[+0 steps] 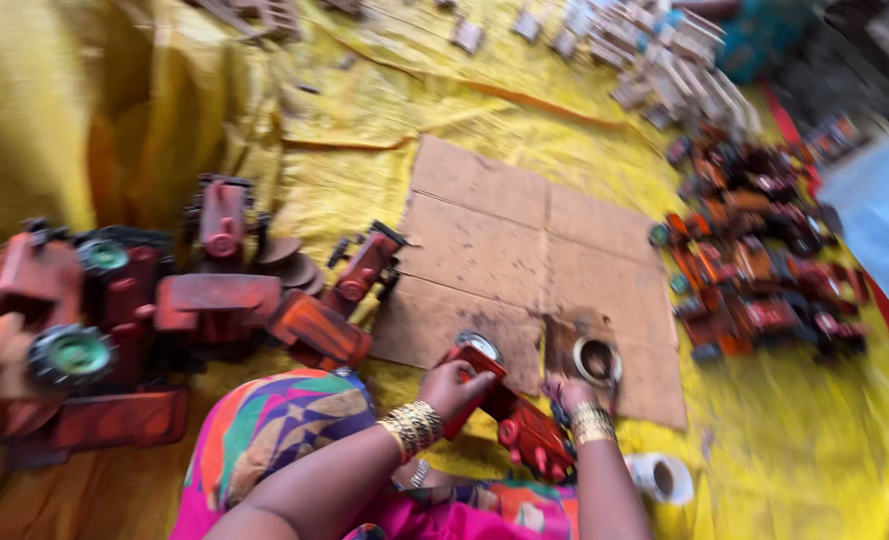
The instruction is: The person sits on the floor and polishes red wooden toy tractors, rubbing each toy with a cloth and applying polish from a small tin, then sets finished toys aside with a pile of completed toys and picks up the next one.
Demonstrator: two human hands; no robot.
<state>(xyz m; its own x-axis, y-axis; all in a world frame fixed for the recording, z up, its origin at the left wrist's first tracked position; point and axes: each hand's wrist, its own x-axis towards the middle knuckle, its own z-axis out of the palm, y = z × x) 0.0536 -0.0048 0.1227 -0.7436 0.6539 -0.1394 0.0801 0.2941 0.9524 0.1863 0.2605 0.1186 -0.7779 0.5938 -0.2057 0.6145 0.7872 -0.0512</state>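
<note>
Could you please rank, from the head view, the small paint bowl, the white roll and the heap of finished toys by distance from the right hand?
From the right hand:
1. Small paint bowl, just beyond the fingers on the cardboard sheet.
2. White roll, lower right on the yellow cloth.
3. Heap of finished toys, far right and farther up.

A big yellow sheet (pixel 385 90) covers the floor. A flat piece of brown cardboard (pixel 525 240) lies on it in the middle. On the left sits a heap of red toy tractors (pixel 145 310) with green wheels (pixel 73 353). On the right is another pile of small red toys (pixel 755 260), all blurry. Far at the top lie pale wooden pieces (pixel 655 60) in a bunch. A small white bowl (pixel 662 478) rests near the bottom.
</note>
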